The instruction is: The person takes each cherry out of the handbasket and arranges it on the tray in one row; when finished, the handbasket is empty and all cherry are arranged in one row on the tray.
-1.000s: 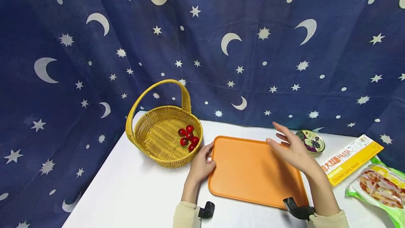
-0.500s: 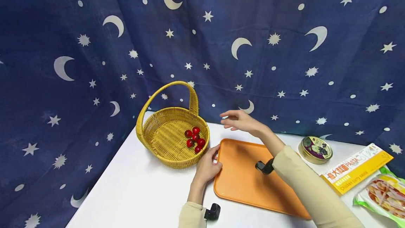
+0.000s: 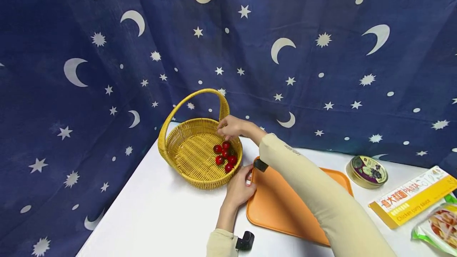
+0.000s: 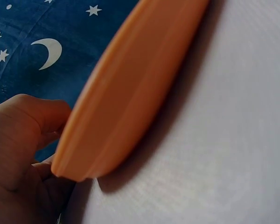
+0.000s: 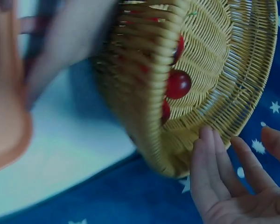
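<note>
My right hand (image 3: 233, 126) reaches over the back right rim of a yellow wicker basket (image 3: 189, 179), beside the foot of its tall handle. Its fingers are relaxed with nothing between them; the right wrist view has the fingertips (image 5: 207, 135) right at the basket rim. Several small, shiny red fruits (image 3: 225, 154) with bits of green stem lie inside the basket, on its right side. At the left edge of an orange rectangular tray (image 3: 282, 205), my left hand (image 3: 238, 189) grips the rim. The left wrist view shows fingers curled at the tray corner (image 4: 107, 107). My right sleeve hides part of the tray.
On the right of the white table (image 3: 150, 217) stand a round tin (image 3: 367, 171), a yellow and white pasta box (image 3: 414, 197) and a green-edged food bag (image 3: 440, 225). A blue curtain (image 3: 250, 19) with moons and stars hangs behind and to the left.
My right hand has swung left from above the tray to the basket rim, and its sleeve now crosses the tray. My left hand stays at the tray edge. The head view has shifted slightly.
</note>
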Available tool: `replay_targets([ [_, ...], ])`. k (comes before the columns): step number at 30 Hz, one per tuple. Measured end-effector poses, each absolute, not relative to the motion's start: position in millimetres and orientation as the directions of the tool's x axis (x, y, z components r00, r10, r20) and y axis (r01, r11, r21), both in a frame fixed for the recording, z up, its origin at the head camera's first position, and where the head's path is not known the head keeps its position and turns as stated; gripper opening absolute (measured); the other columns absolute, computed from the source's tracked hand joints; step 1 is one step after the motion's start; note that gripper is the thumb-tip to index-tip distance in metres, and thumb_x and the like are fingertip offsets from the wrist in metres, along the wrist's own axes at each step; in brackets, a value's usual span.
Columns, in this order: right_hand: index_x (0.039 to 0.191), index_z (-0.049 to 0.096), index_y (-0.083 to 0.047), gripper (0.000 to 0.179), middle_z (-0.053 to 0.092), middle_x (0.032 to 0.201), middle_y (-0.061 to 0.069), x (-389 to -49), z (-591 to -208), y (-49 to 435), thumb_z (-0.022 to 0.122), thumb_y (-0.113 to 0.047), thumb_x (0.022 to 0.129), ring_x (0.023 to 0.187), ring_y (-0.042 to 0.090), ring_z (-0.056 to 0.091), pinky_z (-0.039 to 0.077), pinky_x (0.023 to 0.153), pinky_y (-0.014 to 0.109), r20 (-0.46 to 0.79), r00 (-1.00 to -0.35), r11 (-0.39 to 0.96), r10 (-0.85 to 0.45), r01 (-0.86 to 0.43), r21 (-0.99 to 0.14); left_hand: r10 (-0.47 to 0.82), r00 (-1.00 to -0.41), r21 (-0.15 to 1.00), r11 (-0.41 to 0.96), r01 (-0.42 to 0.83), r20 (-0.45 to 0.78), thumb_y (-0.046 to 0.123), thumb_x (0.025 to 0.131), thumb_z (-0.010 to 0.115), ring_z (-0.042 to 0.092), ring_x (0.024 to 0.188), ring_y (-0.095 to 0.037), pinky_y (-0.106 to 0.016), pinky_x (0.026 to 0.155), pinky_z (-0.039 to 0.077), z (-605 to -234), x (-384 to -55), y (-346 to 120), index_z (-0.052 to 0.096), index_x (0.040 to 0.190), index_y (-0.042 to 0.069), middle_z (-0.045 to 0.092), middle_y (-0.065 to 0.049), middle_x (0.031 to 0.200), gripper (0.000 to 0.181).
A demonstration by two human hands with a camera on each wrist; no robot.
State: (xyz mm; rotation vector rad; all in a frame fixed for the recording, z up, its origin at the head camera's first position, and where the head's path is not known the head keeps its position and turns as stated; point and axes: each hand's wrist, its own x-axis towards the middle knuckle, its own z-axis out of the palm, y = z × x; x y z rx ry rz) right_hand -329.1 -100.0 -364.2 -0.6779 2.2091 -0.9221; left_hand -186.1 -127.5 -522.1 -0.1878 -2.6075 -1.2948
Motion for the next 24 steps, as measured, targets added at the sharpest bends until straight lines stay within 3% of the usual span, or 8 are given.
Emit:
replay_targets([
  [4, 0.127, 0.064, -0.001, 0.032, 0.061, 0.101, 0.013, -330, -364, -117, 0.054, -0.015, 0.1, 0.091, 0.032, 0.066, 0.054, 0.084, 0.041, -0.378, -0.655, 0.662, -0.654, -0.253, -0.705, 0.023, -0.962, 0.756, 0.614, 0.228, 0.272, 0.009, 0.073, 0.067, 0.056, 0.079, -0.011, -0.026, 0.065, 0.044, -522, -187, -128, 0.065, 0.115, 0.008, 0.062, -0.001, 0.091, 0.042],
  [8, 0.125, 0.066, -0.002, 0.032, 0.061, 0.112, 0.02, -335, -371, -128, 0.053, -0.015, 0.1, 0.104, 0.038, 0.063, 0.053, 0.087, 0.044, -0.432, -0.635, 0.715, -0.64, -0.287, -0.637, 0.012, -0.961, 0.754, 0.617, 0.223, 0.275, 0.009, 0.073, 0.067, 0.06, 0.078, -0.01, -0.025, 0.066, 0.046, -524, -186, -129, 0.067, 0.115, 0.006, 0.065, 0.0, 0.09, 0.042],
  [13, 0.112, 0.071, -0.002, 0.024, 0.065, 0.112, 0.017, -339, -382, -139, 0.058, -0.013, 0.096, 0.104, 0.037, 0.064, 0.054, 0.086, 0.045, -0.503, -0.596, 0.757, -0.626, -0.309, -0.575, 0.006, -0.96, 0.747, 0.627, 0.222, 0.28, 0.009, 0.074, 0.065, 0.06, 0.078, -0.009, -0.024, 0.066, 0.047, -525, -185, -128, 0.066, 0.124, 0.006, 0.065, -0.001, 0.092, 0.05],
  [18, 0.1, 0.072, -0.006, 0.014, 0.066, 0.105, 0.013, -340, -392, -149, 0.067, -0.014, 0.09, 0.098, 0.035, 0.066, 0.055, 0.082, 0.043, -0.549, -0.576, 0.786, -0.605, -0.324, -0.526, 0.004, -0.962, 0.738, 0.641, 0.211, 0.271, 0.009, 0.072, 0.063, 0.059, 0.076, -0.008, -0.023, 0.064, 0.045, -524, -184, -129, 0.066, 0.124, 0.008, 0.062, 0.001, 0.091, 0.052],
  [24, 0.09, 0.07, -0.007, 0.008, 0.065, 0.085, 0.007, -338, -402, -158, 0.07, -0.014, 0.088, 0.081, 0.028, 0.069, 0.057, 0.076, 0.038, -0.571, -0.577, 0.812, -0.584, -0.396, -0.429, 0.001, -0.97, 0.734, 0.653, 0.186, 0.245, 0.014, 0.073, 0.065, 0.051, 0.073, -0.008, -0.024, 0.063, 0.041, -522, -182, -130, 0.065, 0.102, 0.013, 0.055, 0.003, 0.086, 0.029],
])
